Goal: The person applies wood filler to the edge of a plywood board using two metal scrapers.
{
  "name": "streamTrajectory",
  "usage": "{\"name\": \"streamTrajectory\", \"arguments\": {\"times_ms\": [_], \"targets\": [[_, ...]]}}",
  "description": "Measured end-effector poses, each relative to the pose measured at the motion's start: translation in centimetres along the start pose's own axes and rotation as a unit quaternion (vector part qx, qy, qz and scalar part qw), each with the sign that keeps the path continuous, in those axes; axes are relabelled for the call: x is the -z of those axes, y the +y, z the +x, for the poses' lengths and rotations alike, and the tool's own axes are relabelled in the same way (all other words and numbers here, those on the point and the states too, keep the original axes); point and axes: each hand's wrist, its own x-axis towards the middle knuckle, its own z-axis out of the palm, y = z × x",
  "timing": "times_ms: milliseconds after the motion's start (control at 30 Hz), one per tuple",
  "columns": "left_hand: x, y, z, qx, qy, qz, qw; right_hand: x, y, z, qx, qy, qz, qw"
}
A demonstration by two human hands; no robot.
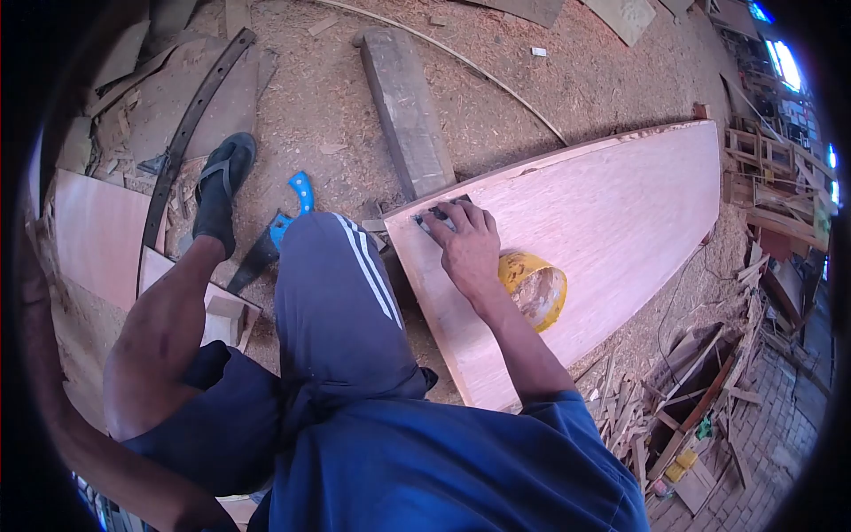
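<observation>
I see my right hand point(468, 244) pressed flat on a dark sanding pad point(436, 215) at the near corner of the long pale plywood board point(612, 204). Yellow bowl point(534, 285) sits beside my wrist; contents unclear. Left hand point(199, 512) low at frame edge, grip can't tell.

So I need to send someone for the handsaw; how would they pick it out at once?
Start from the long pale plywood board lying across the sawdust floor. Just off its near end, past the raised knee, the handsaw lies on the ground beside the foot in a black sandal. Its bright blue handle is the only blue among the wood offcuts.
</observation>
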Motion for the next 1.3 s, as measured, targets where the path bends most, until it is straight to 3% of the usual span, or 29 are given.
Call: {"name": "streamTrajectory", "arguments": {"times_ms": [133,167,200,333,467,567,800,967,1167,1300], "targets": [[0.0,-0.2,0.2,-0.011,-0.03,0.005,0.999,0.6,0.4,-0.7,0.008,-0.023,0.007,1.0],[0.9,-0.5,0.4,-0.038,-0.179,0.104,0.978,1.2,0.6,-0.6,0.001,-0.038,0.019,0.999],[0.6,-0.7,0.1,-0.037,-0.176,0.105,0.978,1.6,0.8,-0.6,-0.008,-0.054,0.032,0.998],[0.1,-1.1,-0.8,-0.044,-0.115,0.092,0.988,1.8,5.0,1.2,-0.08,0.033,0.02,0.996],[0.0,-1.2,-0.8,-0.042,-0.104,0.088,0.99,1.6,6.2,2.1,-0.183,-0.045,-0.02,0.982],[1.0,-0.4,0.2,-0.026,-0.163,0.117,0.979,1.4,4.1,0.7,-0.101,-0.046,0.014,0.994],[0.1,-1.6,-0.9,-0.044,-0.087,0.057,0.994,3.0,10.0,-0.4,-0.002,-0.003,-0.028,1.0],[0.0,-1.7,-0.7,-0.034,-0.094,0.063,0.993,1.9,13.7,0.4,0.015,0.003,-0.044,0.999],[-0.2,-1.7,-0.7,-0.039,-0.093,0.084,0.991,2.6,13.4,-1.0,0.01,-0.02,-0.015,1.0],[-0.3,-1.7,-0.8,-0.049,-0.087,0.064,0.993,2.6,14.1,-0.1,-0.038,0.007,0.002,0.999]]}}
